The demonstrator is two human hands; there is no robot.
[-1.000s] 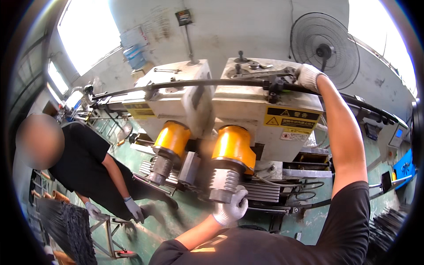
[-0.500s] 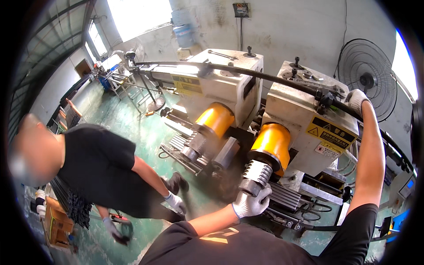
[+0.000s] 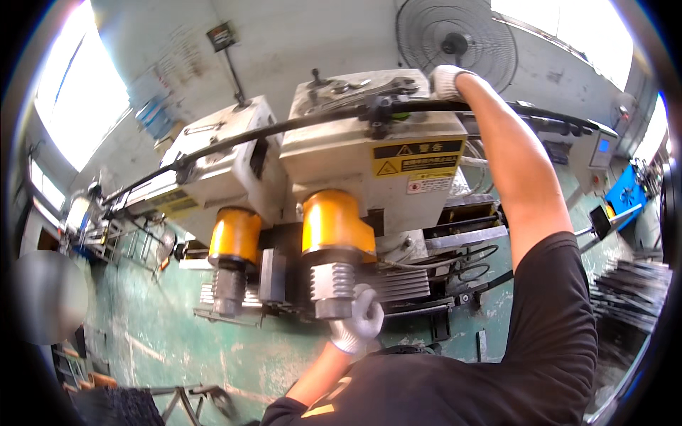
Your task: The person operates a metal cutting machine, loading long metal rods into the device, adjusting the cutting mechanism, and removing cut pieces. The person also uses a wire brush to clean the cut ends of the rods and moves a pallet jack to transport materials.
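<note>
The left hand (image 3: 360, 321) in a white glove grips the grey ribbed part (image 3: 332, 289) under the yellow cover (image 3: 334, 221). The right hand (image 3: 446, 80) grips the long black bar (image 3: 298, 125) on top of the machine (image 3: 369, 153).

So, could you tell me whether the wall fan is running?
Cannot tell: the wall fan shows only its round grille and dark hub; blades are not discernible.
</note>
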